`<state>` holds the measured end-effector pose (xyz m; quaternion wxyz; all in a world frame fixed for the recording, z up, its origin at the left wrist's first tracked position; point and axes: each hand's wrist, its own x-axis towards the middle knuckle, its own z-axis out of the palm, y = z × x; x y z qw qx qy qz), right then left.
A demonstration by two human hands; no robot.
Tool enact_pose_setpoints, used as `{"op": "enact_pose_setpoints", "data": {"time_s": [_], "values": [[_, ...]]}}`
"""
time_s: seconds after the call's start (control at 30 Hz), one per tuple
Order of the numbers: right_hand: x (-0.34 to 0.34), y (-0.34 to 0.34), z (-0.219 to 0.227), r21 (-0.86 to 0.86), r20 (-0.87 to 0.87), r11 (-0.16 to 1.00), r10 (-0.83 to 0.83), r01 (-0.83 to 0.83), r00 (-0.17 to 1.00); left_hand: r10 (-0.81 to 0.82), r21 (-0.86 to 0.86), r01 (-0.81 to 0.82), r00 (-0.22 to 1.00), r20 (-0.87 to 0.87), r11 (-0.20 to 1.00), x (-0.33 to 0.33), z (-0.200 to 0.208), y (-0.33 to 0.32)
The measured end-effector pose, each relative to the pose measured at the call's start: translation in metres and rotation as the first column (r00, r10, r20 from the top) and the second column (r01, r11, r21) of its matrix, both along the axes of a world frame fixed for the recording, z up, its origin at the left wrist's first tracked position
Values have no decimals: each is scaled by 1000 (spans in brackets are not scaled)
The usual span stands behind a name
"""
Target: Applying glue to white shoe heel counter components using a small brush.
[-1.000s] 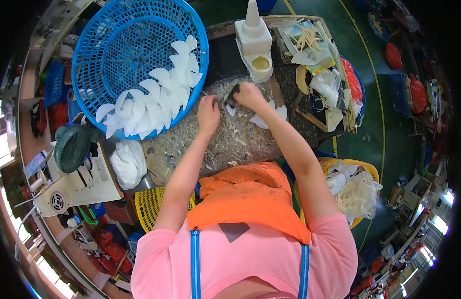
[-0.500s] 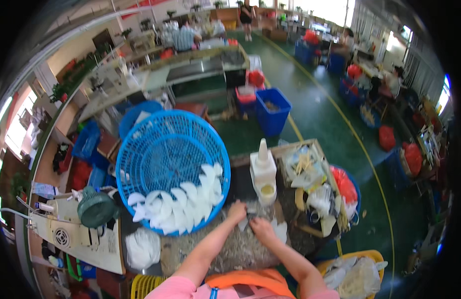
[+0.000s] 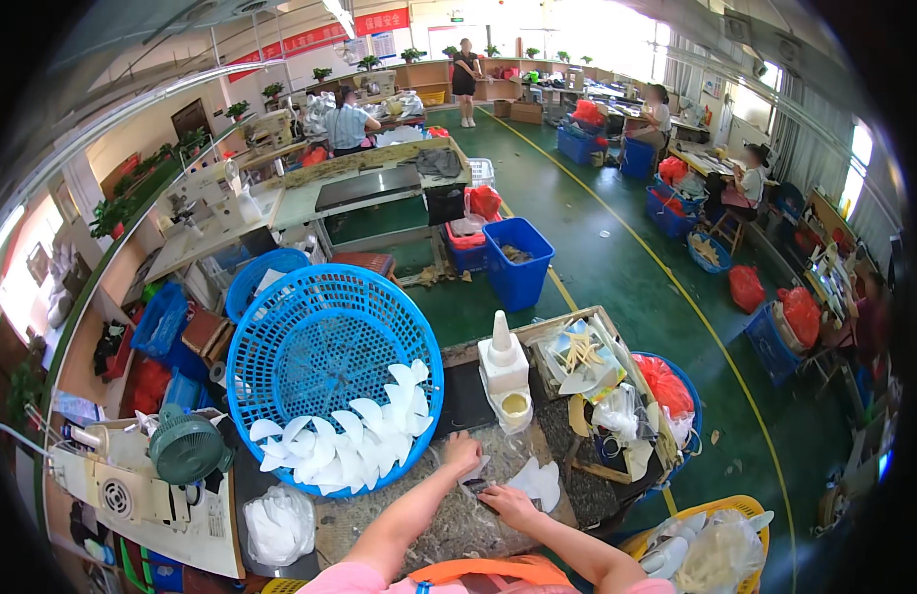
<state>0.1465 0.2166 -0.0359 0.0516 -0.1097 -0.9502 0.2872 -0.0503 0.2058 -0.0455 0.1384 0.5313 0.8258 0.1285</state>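
Observation:
My left hand (image 3: pixel 463 451) and my right hand (image 3: pixel 510 504) are close together over a worn, scuffed work board (image 3: pixel 429 505). Between them lies a small grey-and-dark piece (image 3: pixel 474 484); the right fingers are closed at its edge. The left fingers curl beside it, and what they grip is too small to make out. Right of my hands are white curved cut pieces (image 3: pixel 538 483) on the board. Just beyond stands a white pointed-nozzle bottle (image 3: pixel 503 371), a small cup of pale yellowish stuff (image 3: pixel 515 404) in front of it.
A large blue basket (image 3: pixel 243 366) on the left holds many white curved pieces (image 3: pixel 350 436). Beside it are a green fan (image 3: pixel 186 445) and a white plastic bag (image 3: pixel 279 525). On the right are a cluttered wooden tray (image 3: pixel 617 322) and a yellow basket (image 3: pixel 759 510). People sit at farther tables.
The view has tilted up, showing more of the room. My hands stay close together at the board, the right now slightly nearer me than the left.

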Motion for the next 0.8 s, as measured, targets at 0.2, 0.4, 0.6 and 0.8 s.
{"op": "enact_pose_setpoints", "data": {"time_s": [0.2,0.4,0.6,0.8], "values": [[-12,52,46,-194,35,914,-358,358,933,-90,126,50,936,341,991,-14,23,-31],[-42,140,15,98,6,907,-412,409,911,33,179,-157,833,552,971,0,85,-87],[-68,131,67,117,-42,868,-481,483,876,201,268,-477,724,660,837,-20,110,-155],[-91,188,56,159,-95,876,-446,456,890,302,533,-528,837,456,661,-65,167,-159]]}}
